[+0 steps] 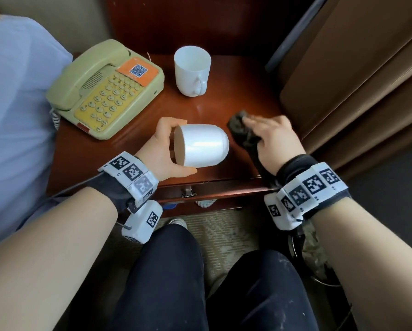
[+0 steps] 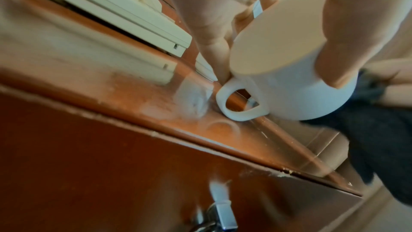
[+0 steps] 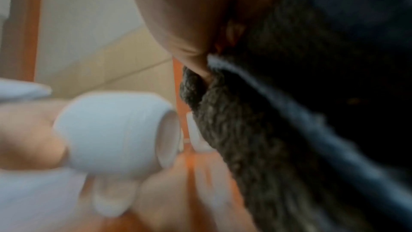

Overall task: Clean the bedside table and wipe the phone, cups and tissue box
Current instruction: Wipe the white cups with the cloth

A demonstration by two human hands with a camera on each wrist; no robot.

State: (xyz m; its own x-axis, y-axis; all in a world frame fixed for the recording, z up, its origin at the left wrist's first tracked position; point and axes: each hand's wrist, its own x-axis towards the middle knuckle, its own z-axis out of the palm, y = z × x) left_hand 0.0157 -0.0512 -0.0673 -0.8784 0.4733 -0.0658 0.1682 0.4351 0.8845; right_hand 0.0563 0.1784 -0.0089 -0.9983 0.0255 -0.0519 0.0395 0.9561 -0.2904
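A white cup [image 1: 203, 145] lies on its side just above the red-brown bedside table [image 1: 133, 149], and my left hand [image 1: 170, 149] grips it around the rim end. In the left wrist view this cup [image 2: 289, 80] has its handle pointing down at the tabletop. My right hand [image 1: 271, 133] lies flat on a dark cloth [image 1: 239, 130], pressing it to the table right of the cup's base. A second white cup [image 1: 192, 70] stands upright at the back. The pale green phone [image 1: 104, 89] sits at the table's left. I see no tissue box.
A bed with pale blue sheets [image 1: 16, 111] borders the table on the left. Brown curtains [image 1: 358, 87] hang close on the right. A drawer with a metal pull [image 1: 188, 193] sits under the front edge. My legs in dark trousers [image 1: 171, 278] are below.
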